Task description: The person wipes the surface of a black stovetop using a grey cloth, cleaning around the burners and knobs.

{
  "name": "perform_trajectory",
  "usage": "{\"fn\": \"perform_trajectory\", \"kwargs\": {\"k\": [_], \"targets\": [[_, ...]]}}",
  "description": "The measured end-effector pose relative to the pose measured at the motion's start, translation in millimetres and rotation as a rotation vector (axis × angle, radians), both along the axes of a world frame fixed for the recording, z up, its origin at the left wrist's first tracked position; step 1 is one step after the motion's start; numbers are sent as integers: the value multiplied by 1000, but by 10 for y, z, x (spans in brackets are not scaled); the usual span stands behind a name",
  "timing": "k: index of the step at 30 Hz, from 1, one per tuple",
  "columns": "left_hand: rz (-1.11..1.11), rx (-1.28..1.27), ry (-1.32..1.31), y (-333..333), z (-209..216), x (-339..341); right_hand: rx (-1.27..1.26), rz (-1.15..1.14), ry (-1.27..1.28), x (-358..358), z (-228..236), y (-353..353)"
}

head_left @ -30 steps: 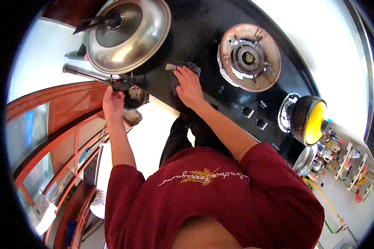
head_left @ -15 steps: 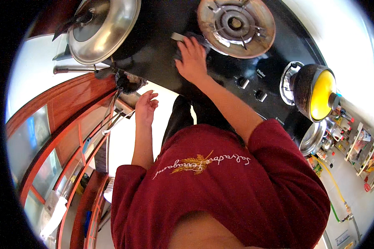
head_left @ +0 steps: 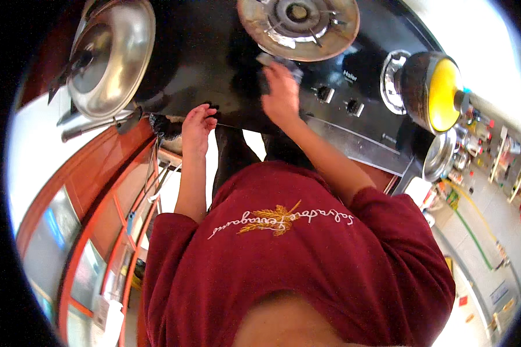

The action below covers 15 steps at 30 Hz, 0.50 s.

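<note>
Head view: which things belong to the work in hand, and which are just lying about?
In use, it seems:
right hand
dark cloth under it
black cooktop beneath the cloth

Just lying about:
large silver lid
yellow-lidded dark pot

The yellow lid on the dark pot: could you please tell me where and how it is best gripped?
Probably by the dark knob, pinched from above: it stands out from the middle of the yellow lid, which sits on the dark pot, and nothing covers the knob. The right hand is the nearer one.
</note>
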<state>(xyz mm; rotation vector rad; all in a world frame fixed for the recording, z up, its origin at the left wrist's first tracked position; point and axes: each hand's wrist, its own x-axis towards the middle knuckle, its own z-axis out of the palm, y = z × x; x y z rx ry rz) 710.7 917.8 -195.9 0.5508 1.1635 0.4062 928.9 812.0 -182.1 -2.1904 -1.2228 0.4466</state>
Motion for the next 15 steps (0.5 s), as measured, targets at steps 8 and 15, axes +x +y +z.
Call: {"fn": "perform_trajectory", "kwargs": {"k": [8, 15], "targets": [[-268, 156, 42, 776, 28, -77, 269, 15, 168, -278, 142, 295], [-453, 193, 129, 994, 101, -117, 75, -711, -217, 661, -107, -64]]}}
